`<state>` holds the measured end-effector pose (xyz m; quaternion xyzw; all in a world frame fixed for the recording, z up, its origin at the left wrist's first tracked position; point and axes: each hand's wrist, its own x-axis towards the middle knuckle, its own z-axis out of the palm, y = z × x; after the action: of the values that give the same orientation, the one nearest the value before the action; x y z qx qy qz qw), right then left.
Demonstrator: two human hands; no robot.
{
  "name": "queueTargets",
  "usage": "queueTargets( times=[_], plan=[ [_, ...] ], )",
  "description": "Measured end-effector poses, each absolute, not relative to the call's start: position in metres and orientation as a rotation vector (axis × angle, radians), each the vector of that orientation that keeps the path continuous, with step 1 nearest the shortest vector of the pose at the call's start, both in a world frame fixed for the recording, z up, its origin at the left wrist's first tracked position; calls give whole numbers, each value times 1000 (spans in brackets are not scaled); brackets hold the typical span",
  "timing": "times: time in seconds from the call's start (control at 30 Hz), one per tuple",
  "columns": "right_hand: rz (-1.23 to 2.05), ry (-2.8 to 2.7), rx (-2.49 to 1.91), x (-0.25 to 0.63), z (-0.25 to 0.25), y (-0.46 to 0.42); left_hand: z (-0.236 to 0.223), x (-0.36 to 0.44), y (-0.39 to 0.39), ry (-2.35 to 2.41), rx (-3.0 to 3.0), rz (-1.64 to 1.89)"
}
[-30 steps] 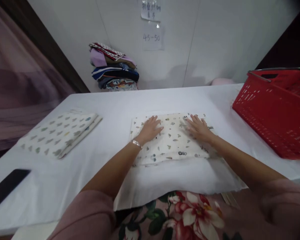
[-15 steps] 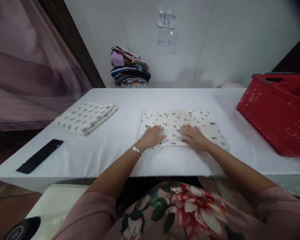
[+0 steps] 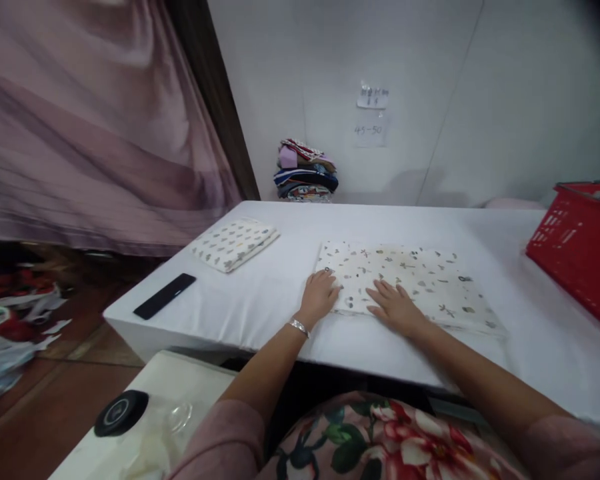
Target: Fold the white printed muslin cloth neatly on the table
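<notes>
A folded cream cloth with small printed motifs lies flat on the white-covered table in front of me. My left hand rests on its left front corner, fingers stretched out and nothing in them; a silver bracelet circles that wrist. Palm down near the middle of the front edge, my right hand lies on the same cloth with its fingers spread. Farther left sits another folded cloth with a grey-green cloud-like print, apart from both hands.
A black phone-like slab lies near the table's left end. On the right stands a red plastic basket. Stacked folded fabrics are against the wall at the back. Below the table at left, a white surface carries a round black object.
My hands have drawn back toward the cloth's front edge, and the front part of the cloth now lies folded in. The view has turned left, bringing the floor into sight.
</notes>
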<state>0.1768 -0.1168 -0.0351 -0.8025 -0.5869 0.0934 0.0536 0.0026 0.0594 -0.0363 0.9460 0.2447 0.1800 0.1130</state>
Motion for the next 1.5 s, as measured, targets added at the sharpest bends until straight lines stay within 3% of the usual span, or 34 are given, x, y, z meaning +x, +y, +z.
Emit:
queueTargets(
  times=[0.23, 0.53, 0.77, 1.03, 1.23, 1.5],
  plan=[
    [449, -1728, -2428, 172, -21, -105, -31, -13, 73, 1244, 2390, 444],
    [438, -1832, -2360, 159, -38, -76, -20, -5, 85, 1361, 2192, 161],
    [377, -1704, -2390, 167, -26, -50, -12, -1, 93, 1342, 2183, 24],
    [328, -1722, -2425, 168, -46, -38, -17, 4, 101, 1275, 2166, 138],
    [441, -1635, -2408, 176, -35, -33, -26, 6, 108, 1071, 1533, 230],
    [288, -1640, -2509, 185, -46, -34, -29, -3, 113, 910, 1048, 224]
  ],
)
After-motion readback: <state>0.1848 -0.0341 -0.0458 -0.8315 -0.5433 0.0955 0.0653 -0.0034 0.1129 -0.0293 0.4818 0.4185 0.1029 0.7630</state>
